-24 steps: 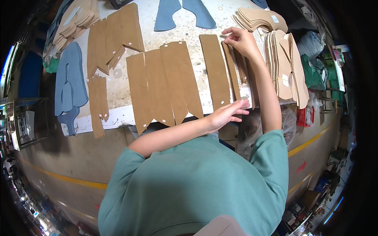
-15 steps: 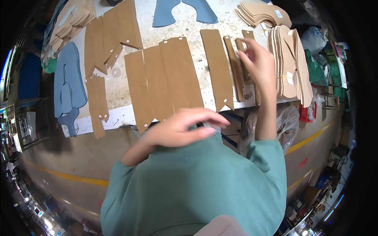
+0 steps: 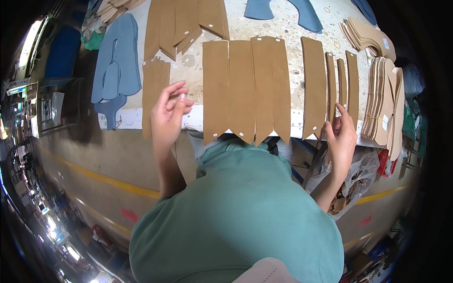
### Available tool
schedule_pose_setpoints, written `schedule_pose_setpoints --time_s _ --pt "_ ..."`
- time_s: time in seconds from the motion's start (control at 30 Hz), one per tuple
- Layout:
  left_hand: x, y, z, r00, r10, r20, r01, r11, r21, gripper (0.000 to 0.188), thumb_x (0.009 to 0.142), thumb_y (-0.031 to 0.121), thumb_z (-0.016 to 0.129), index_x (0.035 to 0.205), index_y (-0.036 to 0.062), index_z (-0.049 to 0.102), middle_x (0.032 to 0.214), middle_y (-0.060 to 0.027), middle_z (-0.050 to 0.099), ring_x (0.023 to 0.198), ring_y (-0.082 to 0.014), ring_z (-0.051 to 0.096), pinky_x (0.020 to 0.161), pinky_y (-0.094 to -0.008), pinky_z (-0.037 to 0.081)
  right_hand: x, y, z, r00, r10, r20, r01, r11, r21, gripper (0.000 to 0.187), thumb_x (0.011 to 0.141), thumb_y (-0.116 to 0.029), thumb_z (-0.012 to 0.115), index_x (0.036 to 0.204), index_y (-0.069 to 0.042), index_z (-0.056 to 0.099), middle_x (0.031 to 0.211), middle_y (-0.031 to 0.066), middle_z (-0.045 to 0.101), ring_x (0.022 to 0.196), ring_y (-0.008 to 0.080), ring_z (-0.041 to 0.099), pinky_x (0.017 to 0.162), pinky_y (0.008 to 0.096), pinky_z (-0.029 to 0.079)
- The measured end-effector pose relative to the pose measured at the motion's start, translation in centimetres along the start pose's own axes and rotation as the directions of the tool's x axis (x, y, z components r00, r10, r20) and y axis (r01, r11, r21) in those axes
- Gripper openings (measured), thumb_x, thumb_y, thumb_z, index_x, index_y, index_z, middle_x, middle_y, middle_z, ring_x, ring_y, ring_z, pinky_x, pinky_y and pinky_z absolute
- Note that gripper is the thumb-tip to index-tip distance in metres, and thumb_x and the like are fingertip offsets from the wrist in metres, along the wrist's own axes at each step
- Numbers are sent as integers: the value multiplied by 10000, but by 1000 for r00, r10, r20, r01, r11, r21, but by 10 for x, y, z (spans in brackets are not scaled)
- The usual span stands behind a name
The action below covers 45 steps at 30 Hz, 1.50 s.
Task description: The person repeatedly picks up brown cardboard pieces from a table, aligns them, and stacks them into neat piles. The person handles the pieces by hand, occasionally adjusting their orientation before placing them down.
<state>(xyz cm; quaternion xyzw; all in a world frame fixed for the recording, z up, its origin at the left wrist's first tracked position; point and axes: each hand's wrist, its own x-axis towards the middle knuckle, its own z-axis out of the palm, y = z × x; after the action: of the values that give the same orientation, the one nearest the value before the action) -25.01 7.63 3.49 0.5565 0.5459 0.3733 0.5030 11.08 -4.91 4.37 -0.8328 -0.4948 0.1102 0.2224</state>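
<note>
Tabletop: left hand, right hand, 2 loose curls.

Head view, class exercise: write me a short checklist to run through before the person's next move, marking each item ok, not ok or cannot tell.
1. Left hand free: ok, nothing visible in it.
2. Right hand gripping a strip: cannot tell; it is at the lower ends of the narrow brown strips, but contact is unclear.
3. Narrow strips laid lengthwise side by side: ok.
4. Wide brown panels wholly on the table: not ok, their pointed lower ends reach past its near edge.
5. Blue stack clear of both hands: ok, it lies farther left.
</note>
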Motion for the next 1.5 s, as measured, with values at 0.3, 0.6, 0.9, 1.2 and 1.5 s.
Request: schedule_pose_setpoints --time_s 0.3,0.6,0.9,1.2,1.5 --pt "-15 7 42 932 -47 358 156 946 -283 458 982 62 523 1421 12 404 1396 -166 456 1211 -253 568 961 -348 510 -1 -37 -10 998 -16 -60 48 808 588 523 874 -79 689 1377 -94 549 1224 104 581 1046 195 577 891 350 523" --pt "-14 17 88 884 4 467 165 933 -320 524 977 43 504 1466 19 317 1508 -160 351 1390 -314 409 1091 -423 405 15 -73 62 992 -86 91 -27 566 824 689 873 -26 687 1487 -101 384 1420 138 454 1270 286 498 924 328 530" --pt "-9 4 84 889 32 458 118 948 -296 346 985 37 525 1324 -18 486 1377 -121 518 1277 -214 519 1011 -335 470 11 -69 64 956 -166 242 -81 641 763 570 830 49 674 1374 -77 558 1201 30 561 780 26 495 672 172 448" --pt "5 -1 58 982 51 181 30 908 -418 208 1009 101 518 1180 18 602 1140 -69 662 1046 -111 600 901 -257 458 27 -76 -6 949 -275 157 -111 177 978 589 895 -22 612 1448 55 421 1314 65 539 771 4 472 717 153 409" --pt "4 -11 69 973 51 224 47 910 -411 202 1010 98 510 1170 10 598 1116 -83 663 1014 -125 610 899 -274 473 25 -91 38 936 -298 187 -115 245 963 576 914 67 581 1464 11 419 1408 60 495 745 -7 488 706 172 443"
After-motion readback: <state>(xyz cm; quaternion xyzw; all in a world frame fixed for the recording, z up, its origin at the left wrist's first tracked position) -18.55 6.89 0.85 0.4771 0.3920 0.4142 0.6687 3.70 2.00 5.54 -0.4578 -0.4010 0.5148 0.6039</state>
